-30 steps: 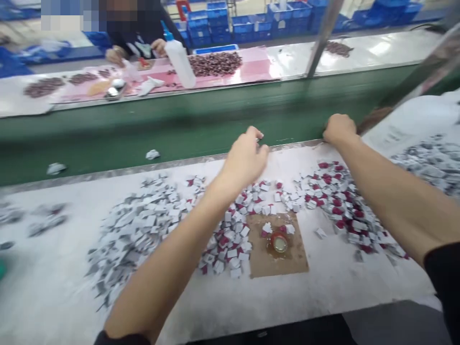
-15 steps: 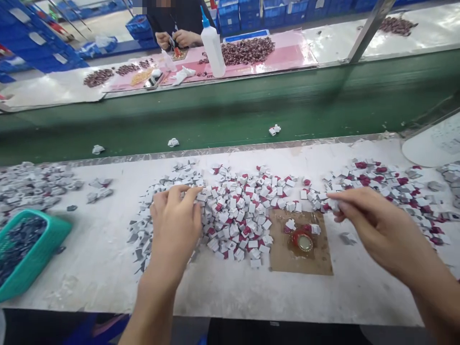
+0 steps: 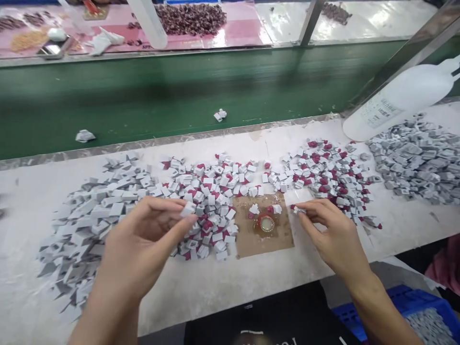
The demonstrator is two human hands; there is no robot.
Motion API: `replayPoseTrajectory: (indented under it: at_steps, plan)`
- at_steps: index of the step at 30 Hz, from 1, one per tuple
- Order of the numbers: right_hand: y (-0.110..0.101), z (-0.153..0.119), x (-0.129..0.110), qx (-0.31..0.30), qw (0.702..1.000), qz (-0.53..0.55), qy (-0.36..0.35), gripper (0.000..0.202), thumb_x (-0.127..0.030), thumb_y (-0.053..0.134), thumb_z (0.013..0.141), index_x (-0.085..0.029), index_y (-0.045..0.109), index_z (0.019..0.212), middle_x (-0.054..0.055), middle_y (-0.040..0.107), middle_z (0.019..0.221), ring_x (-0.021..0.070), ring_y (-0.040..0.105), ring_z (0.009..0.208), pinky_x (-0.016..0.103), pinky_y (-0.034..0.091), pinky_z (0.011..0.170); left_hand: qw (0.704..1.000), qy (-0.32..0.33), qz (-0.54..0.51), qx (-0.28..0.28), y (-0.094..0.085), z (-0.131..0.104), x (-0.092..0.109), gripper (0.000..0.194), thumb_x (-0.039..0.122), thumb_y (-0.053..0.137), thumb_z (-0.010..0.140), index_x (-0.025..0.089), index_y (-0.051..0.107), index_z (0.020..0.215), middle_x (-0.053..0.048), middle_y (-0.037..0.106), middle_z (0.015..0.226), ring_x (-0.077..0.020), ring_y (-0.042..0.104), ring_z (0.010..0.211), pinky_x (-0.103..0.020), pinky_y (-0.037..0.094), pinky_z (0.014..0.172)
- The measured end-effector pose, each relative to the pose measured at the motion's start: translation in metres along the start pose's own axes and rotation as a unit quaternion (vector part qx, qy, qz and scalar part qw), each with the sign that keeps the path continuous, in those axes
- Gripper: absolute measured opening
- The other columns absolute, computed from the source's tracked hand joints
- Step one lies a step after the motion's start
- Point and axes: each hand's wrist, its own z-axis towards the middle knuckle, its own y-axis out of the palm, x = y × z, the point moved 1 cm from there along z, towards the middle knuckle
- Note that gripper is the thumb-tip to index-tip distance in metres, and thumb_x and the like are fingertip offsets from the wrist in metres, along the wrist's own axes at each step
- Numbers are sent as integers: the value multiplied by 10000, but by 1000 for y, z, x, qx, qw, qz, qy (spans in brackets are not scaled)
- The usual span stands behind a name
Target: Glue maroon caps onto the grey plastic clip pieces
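Observation:
Between thumb and fingertips, my left hand [image 3: 143, 244] pinches a small light grey block [image 3: 188, 209] over the middle pile. My right hand [image 3: 330, 235] pinches a small grey and dark red piece [image 3: 296, 209] beside the right edge of a brown card [image 3: 247, 239]. On that card lie a round red-rimmed cap [image 3: 266, 223] with wet liquid around it and a few small grey and red pieces [image 3: 275, 209]. White and red pieces [image 3: 215, 182] are heaped left of the card, and plain grey blocks [image 3: 104, 206] spread beyond my left hand.
A large white bottle [image 3: 398, 103] leans at the right, near more grey blocks [image 3: 424, 158]. Another red and grey pile [image 3: 327, 167] lies behind my right hand. A green belt [image 3: 143, 96] runs past the table's far edge; a blue crate [image 3: 417, 306] is at lower right.
The view has swung to the right and down. My left hand has lifted off the pile, turned, and now pinches a grey block. My right hand, still pinching a piece, is lower beside the card.

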Motion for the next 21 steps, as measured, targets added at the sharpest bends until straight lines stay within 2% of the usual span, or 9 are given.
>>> replayPoseTrajectory:
  at_steps: [3, 6, 8, 10, 14, 21]
  plan:
    - [0, 1, -3, -2, 994, 100, 48, 158, -394, 789, 1110, -291, 899, 1158, 78, 851, 1116, 242, 867, 948, 360, 764, 815, 991, -47, -109, -65, 25, -8, 2, 333, 494, 1046, 892, 300, 814, 1032, -14, 766, 919, -207, 770, 843, -281, 646, 665]
    - [3, -1, -7, -23, 964, 233, 124, 165, -391, 878, 1059, -316, 927, 1197, 40, 874, 1004, 226, 888, 838, 339, 773, 770, 979, -80, -171, -79, 44, -12, 3, 362, 525, 1050, 901, 297, 856, 1105, -13, 786, 947, -194, 807, 894, -245, 682, 732]
    - [6, -3, -11, -33, 949, 282, 136, 177, -384, 897, 1046, -325, 946, 1206, 35, 880, 1020, 218, 890, 811, 342, 777, 768, 974, -89, -193, -80, 53, -16, 6, 359, 527, 1040, 920, 302, 882, 1150, -18, 825, 997, -192, 834, 947, -238, 702, 808]
    - [9, -7, -16, -40, 952, 279, 118, 161, -364, 886, 1055, -333, 958, 1195, 44, 884, 1083, 221, 894, 873, 339, 771, 794, 970, -90, -204, -100, 61, -18, 9, 313, 503, 1021, 952, 310, 901, 1168, -21, 854, 1026, -190, 850, 989, -233, 707, 866]
    - [13, -16, -27, -38, 977, 200, 59, 160, -300, 861, 1067, -349, 958, 1183, 51, 895, 1125, 241, 866, 1038, 329, 725, 823, 959, -81, -229, -147, 73, -22, 15, 158, 398, 983, 993, 314, 903, 1100, -16, 869, 1048, -192, 862, 1011, -251, 722, 893]
    - [19, -19, -35, -31, 993, 117, -11, 181, -197, 810, 1094, -300, 917, 1198, 39, 903, 1106, 223, 856, 986, 345, 709, 830, 965, -77, -194, -158, 80, -28, 12, 146, 412, 949, 1024, 312, 879, 1104, -26, 886, 1094, -204, 862, 1042, -252, 701, 870]
